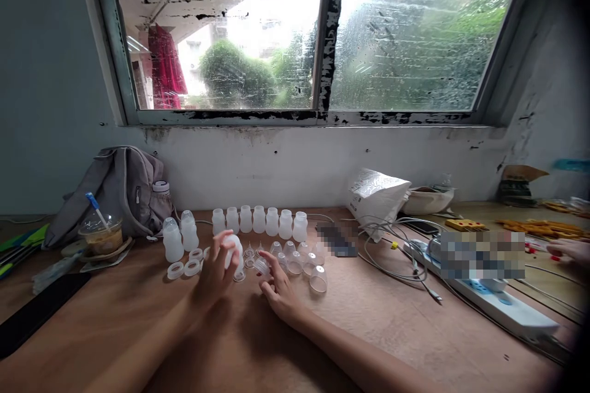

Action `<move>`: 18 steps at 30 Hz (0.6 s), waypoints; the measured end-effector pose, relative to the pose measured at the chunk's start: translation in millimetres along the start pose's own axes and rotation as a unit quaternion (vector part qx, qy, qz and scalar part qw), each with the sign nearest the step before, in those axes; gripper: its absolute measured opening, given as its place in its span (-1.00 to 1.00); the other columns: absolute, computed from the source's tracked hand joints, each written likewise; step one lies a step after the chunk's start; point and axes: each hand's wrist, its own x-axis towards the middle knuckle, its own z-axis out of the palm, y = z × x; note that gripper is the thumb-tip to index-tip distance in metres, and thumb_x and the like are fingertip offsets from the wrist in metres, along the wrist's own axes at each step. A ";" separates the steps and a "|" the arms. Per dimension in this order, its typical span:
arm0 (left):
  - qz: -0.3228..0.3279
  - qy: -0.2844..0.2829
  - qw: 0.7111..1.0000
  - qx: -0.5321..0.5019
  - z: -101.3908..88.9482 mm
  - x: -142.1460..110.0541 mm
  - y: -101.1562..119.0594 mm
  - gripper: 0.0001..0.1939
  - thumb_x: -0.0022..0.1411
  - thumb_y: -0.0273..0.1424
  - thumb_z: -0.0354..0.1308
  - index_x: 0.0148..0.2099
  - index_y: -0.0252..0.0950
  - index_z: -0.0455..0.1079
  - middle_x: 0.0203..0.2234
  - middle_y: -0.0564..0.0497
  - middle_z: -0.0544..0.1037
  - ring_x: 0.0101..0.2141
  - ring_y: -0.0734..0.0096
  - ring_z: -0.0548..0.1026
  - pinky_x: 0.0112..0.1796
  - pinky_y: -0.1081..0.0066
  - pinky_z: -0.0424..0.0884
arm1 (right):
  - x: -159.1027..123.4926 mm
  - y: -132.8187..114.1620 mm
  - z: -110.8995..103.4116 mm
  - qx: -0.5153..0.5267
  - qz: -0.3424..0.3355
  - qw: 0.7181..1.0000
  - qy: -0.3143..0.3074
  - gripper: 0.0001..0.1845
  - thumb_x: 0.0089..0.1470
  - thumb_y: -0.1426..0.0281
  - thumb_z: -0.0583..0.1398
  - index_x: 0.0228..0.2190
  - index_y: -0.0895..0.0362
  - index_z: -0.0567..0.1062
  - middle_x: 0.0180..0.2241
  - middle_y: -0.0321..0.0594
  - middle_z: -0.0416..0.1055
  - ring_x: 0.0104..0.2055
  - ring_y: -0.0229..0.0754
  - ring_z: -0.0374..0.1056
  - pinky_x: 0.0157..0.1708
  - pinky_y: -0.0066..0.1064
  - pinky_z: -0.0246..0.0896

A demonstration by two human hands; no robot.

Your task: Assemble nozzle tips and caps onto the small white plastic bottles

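My left hand (216, 270) is closed around a small white plastic bottle (233, 245), held just above the wooden table (369, 331). My right hand (276, 285) rests on the table with its fingertips pinching a small clear cap (262, 266). A row of several white bottles (258, 221) stands behind my hands. Two capped bottles (179, 234) stand to the left, with loose white rings (184, 269) in front of them. Several clear domed caps (299, 261) lie to the right of my right hand.
A grey backpack (115, 190) and a lidded drink cup (101, 234) sit at the left. A black phone (37, 313) lies near the left edge. At the right are a white bag (375, 196), tangled cables (396, 245), a power strip (502, 307) and another person's hand (569, 250).
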 end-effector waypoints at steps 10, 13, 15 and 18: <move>-0.079 -0.130 0.946 -0.285 29.6 -38.3 5.1 -0.53 0.10 -0.25 0.04 -0.01 -0.24 -0.06 -0.10 -0.14 0.26 -0.14 0.27 0.31 -0.17 0.29 0.27 | 7.1 10.3 -5.1 0.129 0.070 0.986 0.076 -0.61 0.11 0.33 -0.09 -0.01 0.06 0.18 -0.16 -0.13 0.30 -0.36 -0.23 0.31 -0.41 -0.38 0.28; -0.108 -0.202 0.934 -0.276 26.8 -34.8 10.5 -0.48 -0.01 -0.21 0.14 -0.05 -0.26 0.03 -0.22 -0.06 0.36 -0.23 0.29 0.35 -0.21 0.31 0.28 | 11.0 1.5 -16.3 0.180 0.069 0.977 0.086 -0.65 0.10 0.26 -0.06 -0.08 0.09 0.24 -0.36 -0.19 0.35 -0.42 -0.24 0.30 -0.49 -0.42 0.27; -0.112 -0.223 0.932 -0.263 21.9 -31.7 14.4 -0.55 -0.02 -0.22 0.16 -0.11 -0.25 0.12 -0.29 0.00 0.38 -0.28 0.33 0.36 -0.25 0.34 0.28 | 12.9 -4.1 -23.7 0.198 0.055 0.975 0.085 -0.66 0.08 0.25 -0.02 -0.10 0.09 0.24 -0.42 -0.24 0.33 -0.45 -0.27 0.29 -0.50 -0.45 0.25; -0.128 -0.224 0.929 -0.266 14.1 -27.3 16.7 -0.56 -0.04 -0.25 0.18 -0.12 -0.25 0.16 -0.34 0.04 0.39 -0.35 0.37 0.37 -0.33 0.40 0.29 | 15.1 -6.8 -30.3 0.206 0.034 0.976 0.054 -0.70 0.06 0.25 0.02 -0.15 0.08 0.23 -0.46 -0.27 0.32 -0.48 -0.30 0.26 -0.51 -0.47 0.23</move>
